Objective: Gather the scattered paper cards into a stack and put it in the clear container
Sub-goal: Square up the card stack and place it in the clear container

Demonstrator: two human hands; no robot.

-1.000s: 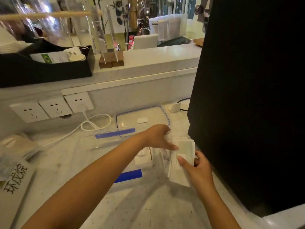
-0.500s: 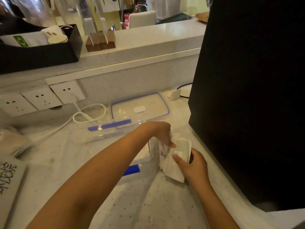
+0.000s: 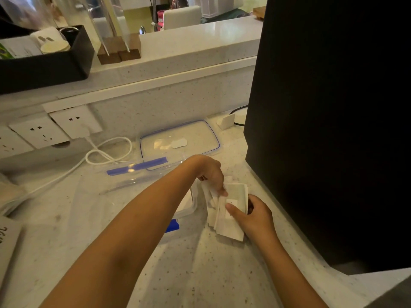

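Observation:
A loose stack of white paper cards (image 3: 229,223) lies fanned on the speckled counter, just right of the clear container (image 3: 142,196) with blue clips. My right hand (image 3: 253,216) grips the stack from its right side, thumb pressed on the top card. My left hand (image 3: 211,172) reaches across the container and presses its fingertips on the stack's upper left edge. The container's clear lid (image 3: 180,141) with a blue rim lies flat behind it. My left forearm hides part of the container.
A big black box (image 3: 329,121) stands close on the right. A white cable (image 3: 106,154) coils by the wall sockets (image 3: 55,130). A black tray (image 3: 44,61) and wooden holders (image 3: 120,52) sit on the raised ledge. A printed sheet (image 3: 6,243) lies at far left.
The view has tilted down and moved closer. Both hands have stayed on the cards, and the left fingers have slid down to the stack's upper left edge.

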